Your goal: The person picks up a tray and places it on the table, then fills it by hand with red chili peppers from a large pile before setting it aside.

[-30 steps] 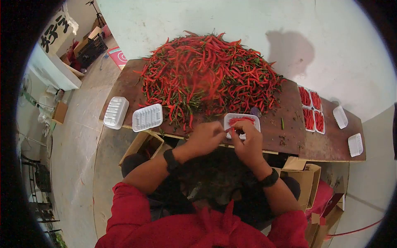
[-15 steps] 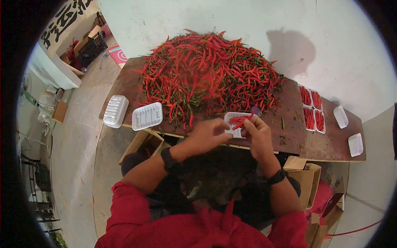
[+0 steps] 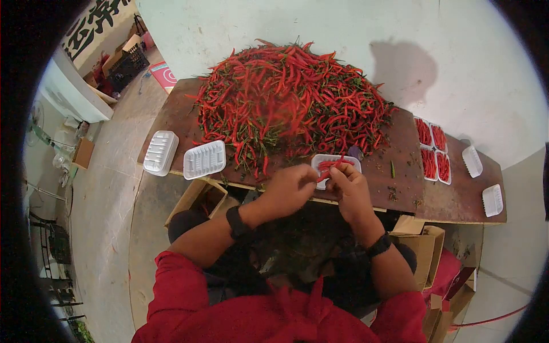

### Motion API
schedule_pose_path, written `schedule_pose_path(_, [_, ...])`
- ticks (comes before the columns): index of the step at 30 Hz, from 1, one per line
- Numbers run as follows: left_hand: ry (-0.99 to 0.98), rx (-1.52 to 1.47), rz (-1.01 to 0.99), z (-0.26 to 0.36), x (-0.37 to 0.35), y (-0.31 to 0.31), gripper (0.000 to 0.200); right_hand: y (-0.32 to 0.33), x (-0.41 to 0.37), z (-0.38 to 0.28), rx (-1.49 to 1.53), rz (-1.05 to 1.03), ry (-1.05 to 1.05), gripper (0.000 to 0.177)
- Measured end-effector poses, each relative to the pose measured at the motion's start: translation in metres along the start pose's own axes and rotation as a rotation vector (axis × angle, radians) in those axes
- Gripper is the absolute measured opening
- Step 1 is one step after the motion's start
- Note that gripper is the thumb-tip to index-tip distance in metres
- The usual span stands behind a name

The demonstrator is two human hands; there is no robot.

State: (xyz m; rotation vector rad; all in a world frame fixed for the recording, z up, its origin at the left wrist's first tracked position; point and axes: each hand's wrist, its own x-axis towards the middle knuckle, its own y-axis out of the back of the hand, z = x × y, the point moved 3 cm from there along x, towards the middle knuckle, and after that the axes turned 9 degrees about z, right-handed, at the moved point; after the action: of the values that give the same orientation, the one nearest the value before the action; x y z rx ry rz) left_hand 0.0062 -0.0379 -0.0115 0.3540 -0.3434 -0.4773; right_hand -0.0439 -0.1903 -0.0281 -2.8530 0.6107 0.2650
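A white plastic tray [image 3: 355, 163] with a few red chili peppers in it stands at the table's near edge. Over it, my right hand [image 3: 351, 194] pinches a red chili pepper [image 3: 341, 160] between thumb and fingers. My left hand [image 3: 286, 191] is at the tray's left side, its fingers drawn together at the lower left end of a red chili; its fingertips are partly hidden. Behind both hands rises a large heap of red chilies with green stems [image 3: 286, 91].
Two white trays, one upside-down-looking stack [image 3: 160, 153] and one single tray [image 3: 205, 160], lie left. Several chili-filled trays [image 3: 433, 150] are grouped right, with two more white trays [image 3: 492, 200] beyond. Cardboard boxes [image 3: 432, 257] stand below the table. A green chili [image 3: 393, 168] lies nearby.
My right hand has lowered slightly and moved left, tilting the chili. My left hand's fingers have closed in at the chili's end, where they were spread apart before.
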Motion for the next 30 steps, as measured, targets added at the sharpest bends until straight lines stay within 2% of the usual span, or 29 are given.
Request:
schedule_pose_path(5, [-0.077,0.051,-0.068,0.0,0.001,0.001,0.017,0.001,0.0,0.002,0.146,-0.061,-0.087,0.02])
schedule_pose_path(11, [-0.044,-0.026,-0.236,0.002,0.001,0.006,0.013,0.005,0.0,-0.005,0.073,-0.037,-0.053,0.02])
schedule_pose_path(13, [-0.122,0.011,-0.425,0.005,-0.001,0.003,0.016,0.006,0.001,-0.007,0.102,-0.051,-0.046,0.021])
schedule_pose_path(19, [-0.011,0.022,-0.213,0.004,0.0,-0.001,0.021,0.003,-0.002,0.0,0.01,-0.091,-0.025,0.023])
schedule_pose_path(27, [-0.037,0.013,-0.221,-0.008,0.003,-0.012,0.022,0.004,-0.002,0.001,-0.01,-0.032,-0.02,0.024])
schedule_pose_path(29, [-0.053,0.014,-0.221,-0.012,0.005,-0.012,0.023,0.018,0.01,-0.005,-0.307,0.062,0.297,0.017])
schedule_pose_path(30, [-0.044,0.104,-0.281,-0.012,0.008,-0.012,0.025,0.021,0.013,-0.011,-0.306,0.062,0.297,0.017])
